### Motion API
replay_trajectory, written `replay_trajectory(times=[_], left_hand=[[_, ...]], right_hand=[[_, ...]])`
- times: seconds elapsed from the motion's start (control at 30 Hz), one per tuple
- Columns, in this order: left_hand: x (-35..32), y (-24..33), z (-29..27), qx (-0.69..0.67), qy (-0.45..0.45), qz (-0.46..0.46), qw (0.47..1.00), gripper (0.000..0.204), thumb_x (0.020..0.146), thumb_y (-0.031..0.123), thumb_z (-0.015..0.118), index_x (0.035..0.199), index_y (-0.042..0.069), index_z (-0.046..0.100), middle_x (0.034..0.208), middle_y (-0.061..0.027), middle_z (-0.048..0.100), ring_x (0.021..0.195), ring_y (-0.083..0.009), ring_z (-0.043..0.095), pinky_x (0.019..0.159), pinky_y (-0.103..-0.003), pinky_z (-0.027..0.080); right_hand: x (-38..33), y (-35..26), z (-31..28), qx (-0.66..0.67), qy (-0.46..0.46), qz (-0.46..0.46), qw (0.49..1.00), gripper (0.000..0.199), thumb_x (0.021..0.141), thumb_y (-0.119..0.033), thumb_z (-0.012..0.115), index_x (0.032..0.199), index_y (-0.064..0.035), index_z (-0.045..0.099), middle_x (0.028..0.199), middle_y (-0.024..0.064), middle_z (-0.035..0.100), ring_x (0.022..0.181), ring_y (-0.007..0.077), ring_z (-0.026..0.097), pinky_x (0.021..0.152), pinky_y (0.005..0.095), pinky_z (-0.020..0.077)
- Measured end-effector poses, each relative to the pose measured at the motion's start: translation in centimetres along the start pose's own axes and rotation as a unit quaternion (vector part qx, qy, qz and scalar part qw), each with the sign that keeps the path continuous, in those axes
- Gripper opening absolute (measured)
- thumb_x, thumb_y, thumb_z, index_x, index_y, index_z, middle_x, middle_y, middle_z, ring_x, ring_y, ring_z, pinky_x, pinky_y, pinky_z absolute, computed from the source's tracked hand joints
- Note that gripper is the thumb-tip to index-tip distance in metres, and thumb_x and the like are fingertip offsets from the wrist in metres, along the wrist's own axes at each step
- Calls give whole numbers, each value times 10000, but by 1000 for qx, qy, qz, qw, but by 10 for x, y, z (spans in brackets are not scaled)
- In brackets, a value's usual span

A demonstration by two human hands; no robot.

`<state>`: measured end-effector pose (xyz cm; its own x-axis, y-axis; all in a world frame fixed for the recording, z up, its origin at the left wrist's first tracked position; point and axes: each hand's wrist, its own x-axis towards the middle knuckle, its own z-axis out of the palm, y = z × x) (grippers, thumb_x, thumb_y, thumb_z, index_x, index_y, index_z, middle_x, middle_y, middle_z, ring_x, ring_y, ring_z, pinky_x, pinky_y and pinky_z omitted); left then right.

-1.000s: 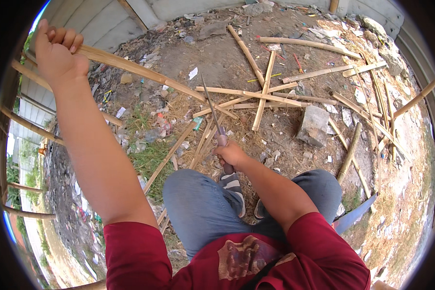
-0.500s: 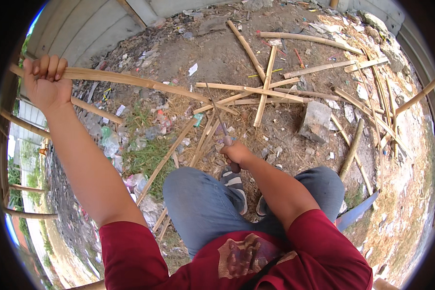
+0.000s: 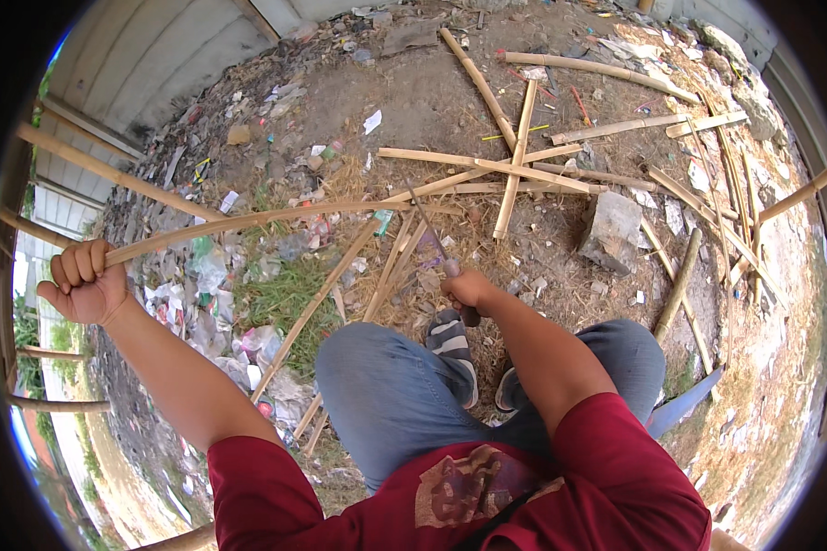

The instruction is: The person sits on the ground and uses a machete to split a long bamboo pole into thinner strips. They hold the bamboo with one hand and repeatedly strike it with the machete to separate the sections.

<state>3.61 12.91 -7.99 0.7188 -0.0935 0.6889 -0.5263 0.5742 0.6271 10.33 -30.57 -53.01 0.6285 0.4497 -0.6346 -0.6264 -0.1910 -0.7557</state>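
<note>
At the left, my left hand (image 3: 87,280) is closed around the end of a long split bamboo strip (image 3: 276,217). The strip bows slightly and runs rightward over the littered ground, its far end passing by the blade. My right hand (image 3: 469,289), in front of my knees, grips the handle of a long thin-bladed knife (image 3: 429,220). The blade points forward and a little left, crossing the strip near its far end; whether they touch, I cannot tell. More split bamboo strips (image 3: 522,165) lie crossed on the ground ahead.
A grey concrete block (image 3: 613,231) sits right of the crossed strips. A round bamboo piece (image 3: 678,285) lies nearer me. Beside my right leg is a flat blue piece (image 3: 685,407). Plastic litter (image 3: 209,266) and grass (image 3: 289,298) spread at left. A grey wall (image 3: 175,55) stands behind.
My left hand has come down toward me, lowering its end of the bamboo strip. My right hand and the knife have shifted only slightly in view.
</note>
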Motion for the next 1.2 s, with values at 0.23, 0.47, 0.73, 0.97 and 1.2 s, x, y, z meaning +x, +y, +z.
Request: replay_trajectory(times=[0.23, 0.47, 0.73, 0.97, 1.2], left_hand=[[-28, 9, 3, 28, 35, 39, 998, 517, 797, 383, 814, 571, 202, 386, 535, 97, 290, 475, -69, 237, 537, -255, 215], [-39, 1, 28, 106, 139, 83, 981, 443, 899, 322, 710, 620, 165, 404, 575, 53, 268, 530, -99, 231, 545, -273, 213], [-128, 29, 45, 168, 393, 263, 865, 351, 959, 292, 607, 695, 134, 438, 576, 20, 283, 510, -127, 263, 502, -298, 236], [-281, 132, -10, 230, 534, 293, 759, 281, 969, 300, 579, 792, 86, 533, 664, -40, 452, 579, -175, 429, 534, -343, 354], [-411, 93, -12, 501, 865, 17, 1, 510, 772, 449, 761, 1094, 60, 699, 1135, -162, 684, 960, -322, 675, 794, -488, 552]], right_hand=[[-64, -97, 84, -229, -68, -295, 925, 251, 744, -167, 666, 914, 10, 611, 783, 175, 668, 712, 315, 661, 666, 424, 515], [-15, -13, 15, -269, 163, -46, 948, 384, 766, -257, 671, 989, 55, 661, 929, 234, 703, 884, 368, 698, 807, 445, 538], [-27, -63, -62, 119, 243, -26, 962, 113, 774, -107, 663, 759, -15, 598, 628, 89, 563, 527, 205, 544, 493, 376, 434], [-88, -118, -173, -102, 275, -37, 955, 197, 760, -153, 703, 674, -30, 576, 605, 68, 552, 500, 185, 528, 491, 359, 420], [-113, -88, -246, -325, 297, 78, 894, 258, 782, -228, 710, 739, 19, 648, 633, 113, 636, 578, 227, 622, 565, 396, 486]])
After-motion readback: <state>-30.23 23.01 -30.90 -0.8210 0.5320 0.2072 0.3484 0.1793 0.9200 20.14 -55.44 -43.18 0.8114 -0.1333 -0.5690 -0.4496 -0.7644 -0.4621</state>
